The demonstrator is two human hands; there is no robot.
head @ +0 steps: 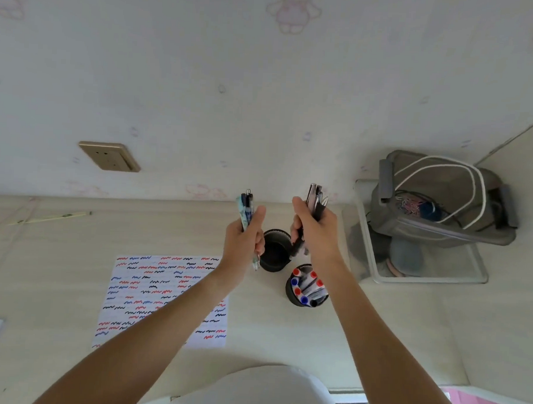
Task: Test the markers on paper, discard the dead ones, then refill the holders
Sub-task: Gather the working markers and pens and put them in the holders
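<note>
- Far left, on the wall: brass-coloured rectangular socket plate (110, 156). Below it, on the beige desk (57, 284), a thin pale stick (49, 217) lies near the far edge.
- Left of centre on the desk: white paper sheet (151, 285) covered in short red, blue and black test squiggles. My left forearm crosses over its near right corner.
- My left hand (243, 240) is raised above the desk, fingers curled round a small bunch of pens (246, 213), blue patterned and dark barrels. Tops point up and away, tips stick out below the fist.
- Just right of that hand, on the desk: black round mesh holder (273, 251), nothing visible inside, partly hidden by both hands.
- My right hand (314, 231) is raised at about the same height, gripping a second bunch of pens (315, 201), silver, pinkish and black barrels. Tops fan out above the fist, dark ends hang down over the far holder's rim.
- Nearer me, below the right hand: second black round holder (306, 286) packed with markers, red and blue caps (298, 287) facing up. It stands just beside the first holder, cannot tell if touching.
- Far right: clear plastic bin (424, 269) with a grey bag with white cord handles (442, 197) sitting on top of it.
</note>
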